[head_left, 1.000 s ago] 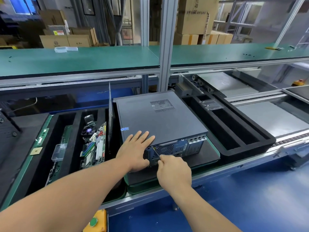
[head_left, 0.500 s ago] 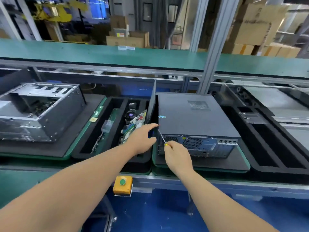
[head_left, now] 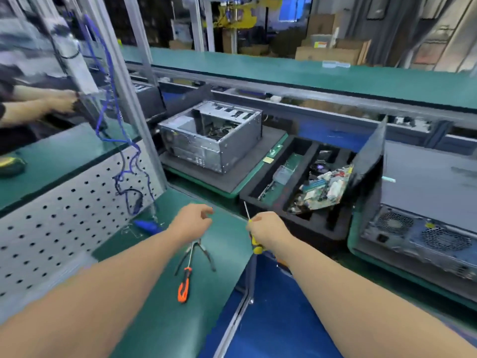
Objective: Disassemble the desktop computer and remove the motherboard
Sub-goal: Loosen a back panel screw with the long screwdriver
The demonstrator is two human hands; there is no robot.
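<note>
The closed grey desktop computer (head_left: 426, 182) lies at the far right on a dark mat, its rear ports facing me. My right hand (head_left: 268, 229) grips a yellow-handled screwdriver (head_left: 254, 236), shaft pointing up, left of the computer and apart from it. My left hand (head_left: 192, 220) hovers over the green side bench with fingers loosely curled, holding nothing that I can make out. A motherboard (head_left: 325, 188) leans in a black foam tray (head_left: 296, 223) between my hands and the computer.
An orange-handled screwdriver (head_left: 184, 282) and pliers (head_left: 198, 254) lie on the green bench (head_left: 165, 319) under my left hand. An opened, stripped case (head_left: 211, 135) stands beyond. A perforated panel (head_left: 64, 218) and blue cables (head_left: 129, 161) stand at left, where another person's hands (head_left: 56, 103) work.
My view has swung left. Both hands have come away from the computer's rear corner and now hang over the side bench, the right still holding the screwdriver.
</note>
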